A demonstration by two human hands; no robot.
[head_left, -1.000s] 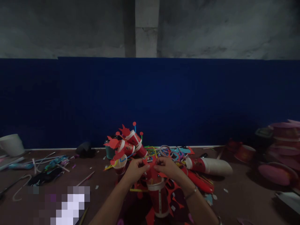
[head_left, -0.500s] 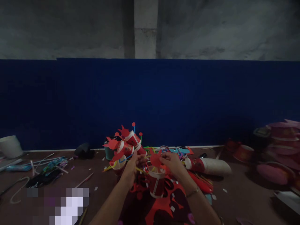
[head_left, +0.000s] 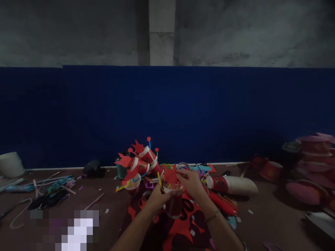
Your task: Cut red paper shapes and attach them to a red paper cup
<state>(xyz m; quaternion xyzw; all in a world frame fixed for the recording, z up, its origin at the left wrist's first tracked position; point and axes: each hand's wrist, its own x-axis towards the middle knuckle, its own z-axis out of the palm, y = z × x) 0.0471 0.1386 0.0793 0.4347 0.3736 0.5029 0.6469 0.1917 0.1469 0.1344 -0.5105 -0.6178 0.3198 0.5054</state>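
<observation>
A red paper cup (head_left: 175, 205) with a white rim stands upright in front of me. My left hand (head_left: 158, 199) is closed around its left side, thumb near the rim. A yellow straw (head_left: 159, 179) sticks up beside that hand; whether the fingers grip it too is hidden. Above the cup's rim rises a spiky red paper cutout (head_left: 170, 174). My right hand (head_left: 188, 179) pinches the cutout's right edge. Left of my hands, another cup (head_left: 133, 188) carries a similar red cutout and bits of straw.
Further decorated cups (head_left: 142, 164) lie piled at the back. Right of my hands lies a long stack of cups (head_left: 234, 185). Black-handled scissors (head_left: 187, 208) rest on red paper scraps (head_left: 180, 226). A blue panel (head_left: 167, 111) closes off the back of the table.
My left hand has come down from behind the cup's left side and closed on the cup. The cutout has shifted slightly left and up, with my right hand still pinching it.
</observation>
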